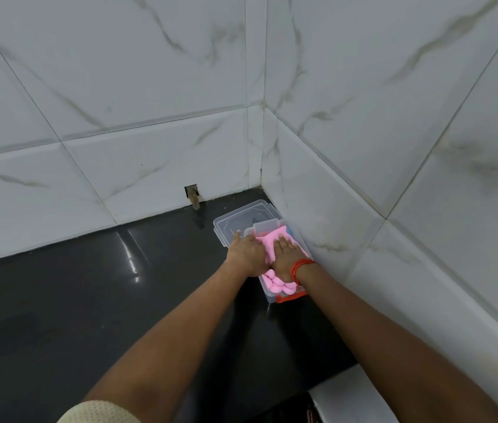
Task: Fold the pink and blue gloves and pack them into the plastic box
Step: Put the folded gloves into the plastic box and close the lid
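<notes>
A clear plastic box point(265, 293) with an orange-red latch at its near end sits on the black counter, tight against the right wall. Pink gloves point(267, 244) lie folded inside it, their fingers bunched at the near end. A sliver of blue glove point(288, 229) shows at the far right corner under the pink. My left hand point(246, 254) and my right hand point(286, 254) both rest flat on the pink gloves, palms down, side by side. A red thread band circles my right wrist.
The box's clear lid point(238, 219) lies flat just behind the box, in the corner. White marble-look tiled walls meet there; a small hole point(192, 195) breaks the back wall at counter level. The glossy black counter point(89, 300) stretches left.
</notes>
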